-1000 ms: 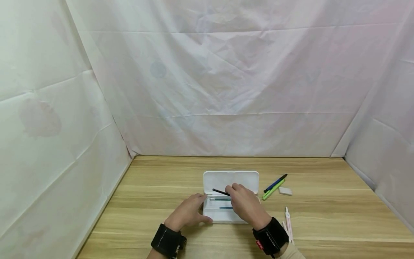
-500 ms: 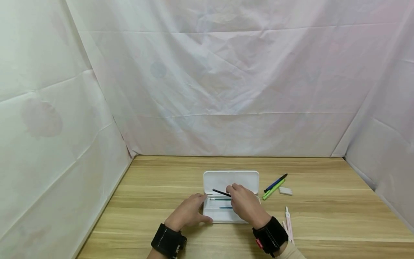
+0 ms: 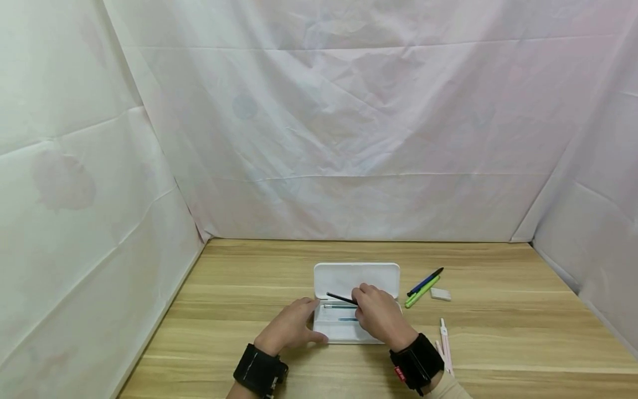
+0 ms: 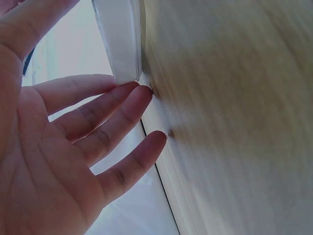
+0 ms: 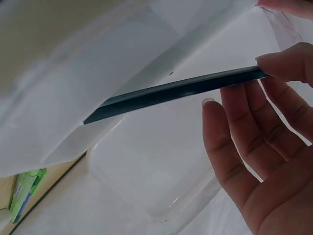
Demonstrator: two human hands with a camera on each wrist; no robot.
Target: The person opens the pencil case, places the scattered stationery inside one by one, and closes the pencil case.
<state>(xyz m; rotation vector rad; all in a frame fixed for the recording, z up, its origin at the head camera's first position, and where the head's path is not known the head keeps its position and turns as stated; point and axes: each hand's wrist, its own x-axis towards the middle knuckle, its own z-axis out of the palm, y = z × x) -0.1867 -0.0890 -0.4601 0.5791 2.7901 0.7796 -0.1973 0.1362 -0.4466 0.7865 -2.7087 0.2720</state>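
A white pencil case [image 3: 344, 333] lies with its lid [image 3: 344, 272] raised at the back. My left hand [image 3: 288, 327] rests against its left end, thumb at the front corner; in the left wrist view the fingers are spread and fairly straight, the index fingertip right at the case wall. Over the case, my right hand [image 3: 380, 316] pinches a dark pencil [image 5: 181, 92] between thumb and fingers, its free end pointing left. Beneath it, a slim light-tipped pencil [image 3: 339, 306] and a thin blue stick [image 3: 348, 320] lie inside, their right ends hidden by the right hand.
Right of the case lie a blue pen [image 3: 425, 281], a green pen [image 3: 422, 292] and a white eraser [image 3: 440, 294]. A pale pink compass [image 3: 445, 346] lies nearer, beside the right wrist. White cloth [image 3: 359, 138] hangs behind the wooden table [image 3: 239, 266] and along both sides.
My right hand has shifted slightly to the right, and the dark pencil it pinches has moved a little with it. The left hand and the case stay in place.
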